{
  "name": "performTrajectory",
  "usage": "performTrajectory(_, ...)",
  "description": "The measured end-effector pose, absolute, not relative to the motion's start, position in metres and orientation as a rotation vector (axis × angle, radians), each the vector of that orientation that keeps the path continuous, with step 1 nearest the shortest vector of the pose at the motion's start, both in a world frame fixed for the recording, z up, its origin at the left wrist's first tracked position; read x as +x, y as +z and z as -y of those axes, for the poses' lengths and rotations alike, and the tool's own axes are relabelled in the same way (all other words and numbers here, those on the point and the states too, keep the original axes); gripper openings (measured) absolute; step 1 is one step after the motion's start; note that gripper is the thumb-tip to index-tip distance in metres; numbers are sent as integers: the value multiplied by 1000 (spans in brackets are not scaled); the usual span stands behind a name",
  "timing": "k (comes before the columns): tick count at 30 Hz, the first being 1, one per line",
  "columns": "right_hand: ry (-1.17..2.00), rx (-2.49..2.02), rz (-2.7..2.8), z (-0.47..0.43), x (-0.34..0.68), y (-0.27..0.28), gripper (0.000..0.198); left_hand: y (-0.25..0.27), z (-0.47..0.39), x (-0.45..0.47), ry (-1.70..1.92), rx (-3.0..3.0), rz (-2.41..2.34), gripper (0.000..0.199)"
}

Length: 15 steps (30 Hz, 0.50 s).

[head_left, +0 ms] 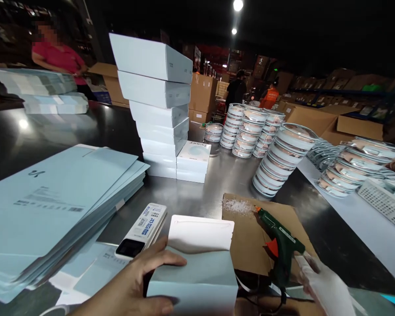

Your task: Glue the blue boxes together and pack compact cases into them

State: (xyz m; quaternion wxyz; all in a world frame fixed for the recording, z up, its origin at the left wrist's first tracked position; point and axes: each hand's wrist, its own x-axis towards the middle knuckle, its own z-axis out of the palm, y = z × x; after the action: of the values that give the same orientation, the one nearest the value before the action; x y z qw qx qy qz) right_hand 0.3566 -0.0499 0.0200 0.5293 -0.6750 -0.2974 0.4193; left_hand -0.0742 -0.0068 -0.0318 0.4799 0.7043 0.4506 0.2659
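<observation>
My left hand (pixel 141 278) grips a light-blue carton (pixel 194 281) from its left side, fingers over the top and thumb on the near face. The carton's white flap (pixel 200 232) stands up at the far end. A dark green hot glue gun (pixel 279 239) with a red trigger and orange nozzle lies on a cardboard sheet (pixel 238 245). Close by its rear end is my right hand (pixel 325 281) in a white glove, fingers stretched towards the gun. Whether they touch it is hard to tell. White glue bits (pixel 238 206) lie near the nozzle.
Flat blue carton blanks (pixel 62 193) are piled at left, beside a white device (pixel 143 230) with a dark screen. Finished boxes (pixel 154 96) form a tall stack. Round clear containers (pixel 279 162) stand stacked at right, near a white basket (pixel 385 204). A person (pixel 59 57) stands far left.
</observation>
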Motion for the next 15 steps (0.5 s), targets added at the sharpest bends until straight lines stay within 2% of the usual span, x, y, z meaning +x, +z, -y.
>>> performTrajectory(1,950,-1568,796,54,342,20,54,-31,7,-72,654,1710,-1085,62)
performTrajectory(3,923,-1332,1034,58,300,17,102,-29,7,-65,689,1683,-1055,57)
performTrajectory(4,975,-1244,1097,57,277,14,118,-27,9,-60,729,1655,-1056,55)
performTrajectory(5,1061,-1136,1152,55,257,10,121,-26,11,-55,792,1610,-1066,53)
performTrajectory(6,1135,-1013,1223,53,240,6,119,-25,14,-50,882,1546,-1072,50)
performTrajectory(8,1190,-880,1357,52,223,-3,101,-23,21,-39,1111,1380,-1034,46)
performTrajectory(11,1046,-1000,1594,55,230,-14,77,-23,26,-29,1337,1258,-902,46)
performTrajectory(13,926,-1072,1752,56,240,-14,67,-23,25,-29,1311,1369,-873,45)
performTrajectory(15,855,-1009,1883,54,246,-8,59,-23,20,-33,1188,1551,-866,34)
